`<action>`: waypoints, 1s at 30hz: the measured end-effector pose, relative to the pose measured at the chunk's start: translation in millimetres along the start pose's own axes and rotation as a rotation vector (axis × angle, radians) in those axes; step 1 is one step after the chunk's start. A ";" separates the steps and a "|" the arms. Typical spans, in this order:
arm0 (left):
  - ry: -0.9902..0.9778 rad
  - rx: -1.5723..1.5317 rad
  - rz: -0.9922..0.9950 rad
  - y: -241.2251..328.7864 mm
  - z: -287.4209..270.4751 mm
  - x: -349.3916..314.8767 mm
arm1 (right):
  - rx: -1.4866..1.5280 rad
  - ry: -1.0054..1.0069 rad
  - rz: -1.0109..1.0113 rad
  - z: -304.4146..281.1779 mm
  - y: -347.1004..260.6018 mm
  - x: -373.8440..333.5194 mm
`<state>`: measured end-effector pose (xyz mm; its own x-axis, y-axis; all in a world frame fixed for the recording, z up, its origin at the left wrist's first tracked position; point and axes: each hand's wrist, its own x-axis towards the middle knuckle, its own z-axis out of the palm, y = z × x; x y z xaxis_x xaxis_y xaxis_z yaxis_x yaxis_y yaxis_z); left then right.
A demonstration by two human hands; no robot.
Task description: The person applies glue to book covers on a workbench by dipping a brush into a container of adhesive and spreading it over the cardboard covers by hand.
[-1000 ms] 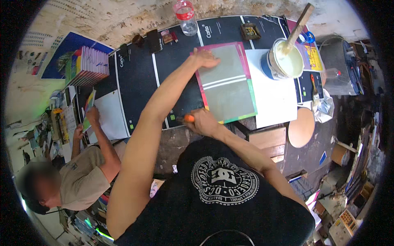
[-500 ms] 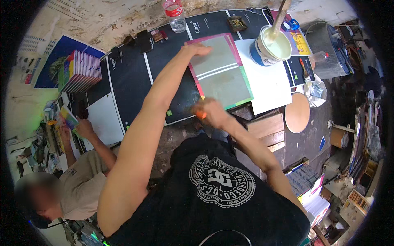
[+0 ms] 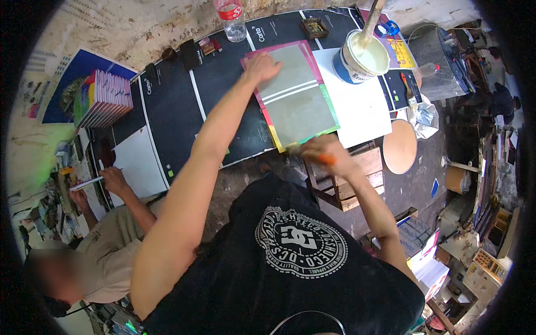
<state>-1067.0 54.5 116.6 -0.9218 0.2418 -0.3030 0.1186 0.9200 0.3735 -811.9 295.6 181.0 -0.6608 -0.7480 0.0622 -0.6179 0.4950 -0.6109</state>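
A book cover [image 3: 301,114], grey boards with two white strips across and pink, yellow and green edges, lies on the black work table. My left hand [image 3: 263,68] rests on its far left part, fingers out and slightly bent, with nothing in it. At the near edge of the cover, my right hand [image 3: 329,153] is closed around a brush [image 3: 325,159] with an orange handle. Motion blurs the brush, and its bristle end points left toward the cover's near corner. White paste fills a bucket [image 3: 349,70] at the far right, where a wooden stick stands in it.
A white sheet [image 3: 363,120] lies under the bucket. Behind the cover stands a plastic bottle [image 3: 235,30]. Another brush [image 3: 410,95] lies at the right, near a round-topped stool [image 3: 400,147]. To the left are stacked books [image 3: 109,97] and a co-worker's hands [image 3: 114,180] holding a thin booklet.
My right hand has swept rightward along the cover's near edge with the brush. My left hand has shifted slightly left and bent its fingers more. The co-worker has turned the booklet edge-on.
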 end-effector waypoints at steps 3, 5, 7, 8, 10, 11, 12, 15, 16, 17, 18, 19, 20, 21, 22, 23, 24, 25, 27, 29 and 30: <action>0.681 -0.422 -0.252 -25.1 51.6 -47.6 | 0.126 0.682 0.311 -15.9 20.9 5.7; 0.500 -0.591 -0.600 -41.7 80.7 -75.9 | 0.353 0.899 0.709 -23.5 28.6 32.4; 0.161 -0.675 -0.598 -36.7 82.3 -82.5 | 0.408 1.083 0.622 -2.7 79.7 48.3; 0.160 -0.664 -0.589 -36.4 82.2 -86.1 | 0.358 1.096 0.614 3.7 86.2 69.5; 0.204 -0.638 -0.588 -25.6 79.5 -89.1 | 0.320 1.074 0.569 23.3 105.6 110.2; 0.186 -0.670 -0.572 -24.2 77.6 -87.4 | 0.308 1.045 0.601 32.8 107.8 129.1; 0.192 -0.658 -0.574 -31.6 82.1 -89.9 | 0.358 0.916 0.644 32.9 91.2 153.7; 0.344 -0.618 -0.595 -52.0 94.8 -86.2 | 0.310 0.687 0.687 40.2 104.6 180.3; 0.331 -0.604 -0.565 -47.6 90.4 -79.4 | 0.262 0.600 0.839 34.7 127.7 172.9; 0.249 -0.635 -0.572 -52.0 88.5 -82.0 | 0.200 0.634 0.894 24.1 143.0 159.9; 0.168 -0.671 -0.592 -58.5 89.0 -88.0 | 0.136 0.652 0.944 10.3 155.0 141.1; 0.158 -0.671 -0.605 -60.8 89.8 -91.4 | 0.077 0.630 0.984 -12.4 163.4 119.4; 0.139 -0.696 -0.609 -54.5 88.5 -91.7 | 0.010 0.614 1.028 -32.4 169.8 95.1; 0.121 -0.722 -0.599 -42.6 86.2 -87.7 | -0.124 0.714 0.969 -38.1 177.4 71.4; 0.126 -0.728 -0.591 -46.4 94.8 -84.0 | -0.257 0.810 0.889 -44.2 178.3 60.4; 0.275 -0.713 -0.613 -76.7 113.0 -89.2 | 0.008 0.846 0.920 -45.6 136.6 87.3; 0.398 -0.695 -0.594 -84.5 121.1 -86.1 | 0.309 1.000 0.635 -27.1 121.0 95.8; 0.372 -0.692 -0.581 -71.8 118.8 -78.8 | 0.400 1.041 0.706 2.2 116.8 103.8; 0.259 -0.754 -0.585 -78.8 114.9 -80.3 | 0.291 0.709 0.840 19.5 62.7 129.4; 0.239 -0.704 -0.586 -69.0 105.9 -77.4 | 0.219 0.680 0.975 36.2 84.0 120.5; 0.256 -0.716 -0.604 -68.9 105.6 -80.1 | 0.253 0.662 1.155 28.6 97.5 104.2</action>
<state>-962.4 4.3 22.5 -0.8163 -0.3622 -0.4501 -0.5754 0.4413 0.6885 -928.8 253.4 105.4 -0.8682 0.4228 -0.2597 0.4721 0.5429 -0.6946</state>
